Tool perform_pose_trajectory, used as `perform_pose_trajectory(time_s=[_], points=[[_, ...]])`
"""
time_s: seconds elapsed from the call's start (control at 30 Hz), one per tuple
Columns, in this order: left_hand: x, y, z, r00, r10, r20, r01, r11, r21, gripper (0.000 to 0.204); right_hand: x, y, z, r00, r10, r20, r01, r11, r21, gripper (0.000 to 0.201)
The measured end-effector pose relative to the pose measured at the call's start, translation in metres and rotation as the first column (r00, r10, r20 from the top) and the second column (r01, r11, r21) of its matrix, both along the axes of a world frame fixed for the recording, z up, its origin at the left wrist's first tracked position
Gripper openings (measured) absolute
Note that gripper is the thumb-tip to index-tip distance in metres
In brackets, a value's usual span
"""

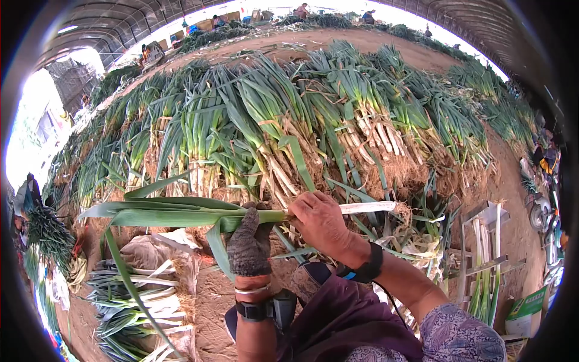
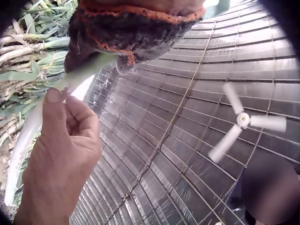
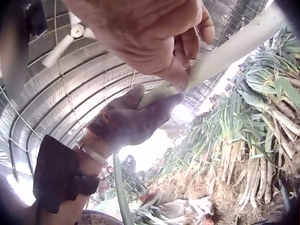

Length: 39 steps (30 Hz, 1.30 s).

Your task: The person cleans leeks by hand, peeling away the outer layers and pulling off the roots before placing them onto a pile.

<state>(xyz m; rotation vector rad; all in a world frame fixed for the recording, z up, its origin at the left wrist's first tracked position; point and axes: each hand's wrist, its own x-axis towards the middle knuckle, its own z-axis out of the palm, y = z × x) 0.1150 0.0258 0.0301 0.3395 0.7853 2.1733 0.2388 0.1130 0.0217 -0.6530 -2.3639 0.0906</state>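
A long leek point(image 1: 369, 207) lies crosswise in front of me in the head view, its green leaves to the left and its white, rooted end to the right. My left hand point(image 1: 249, 244), in a dark glove with orange trim, grips it where the leaves begin. Close beside it, my bare right hand point(image 1: 322, 222) pinches the stalk with thumb and fingers. In the left wrist view the right thumb and fingers point(image 2: 65, 117) meet on the pale stalk near the glove point(image 2: 126, 35). The white shank point(image 3: 239, 42) runs past the right hand in the right wrist view.
Untrimmed leeks point(image 1: 265, 120) with roots form a wide heap ahead. Cleaned leeks point(image 1: 145, 301) lie on sacking at lower left. A metal frame point(image 1: 482, 262) at the right holds several long leeks, near a green and white box point(image 1: 526, 311). Loose leaves litter the ground.
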Motion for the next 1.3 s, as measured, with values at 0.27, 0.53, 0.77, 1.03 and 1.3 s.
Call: perform_pose_trajectory(time_s=[0.27,0.53,0.77,1.03,1.3], points=[[-0.004,0.004,-0.014,0.996,0.07,0.055,-0.067,0.996,-0.056,0.022,-0.002,-0.001,0.005,0.995,0.058,0.086,-0.062,0.997,0.045,0.016],[0.0,0.002,-0.01,0.994,-0.016,0.109,0.028,0.994,-0.107,0.02,0.029,0.001,-0.003,0.989,0.138,-0.054,-0.139,0.99,-0.026,0.017],[-0.008,0.005,-0.017,0.988,0.022,0.155,-0.003,0.992,-0.124,0.022,0.07,0.011,0.001,0.937,0.222,-0.271,-0.323,0.847,-0.422,0.02],[0.003,0.009,-0.019,0.969,-0.009,0.247,0.048,0.987,-0.152,0.019,0.028,0.004,-0.011,0.99,0.128,-0.056,-0.129,0.992,-0.014,0.026],[-0.002,0.005,-0.021,0.963,-0.011,0.27,0.054,0.987,-0.149,0.021,0.022,0.01,-0.017,0.983,0.183,-0.033,-0.172,0.961,0.217,0.02]])
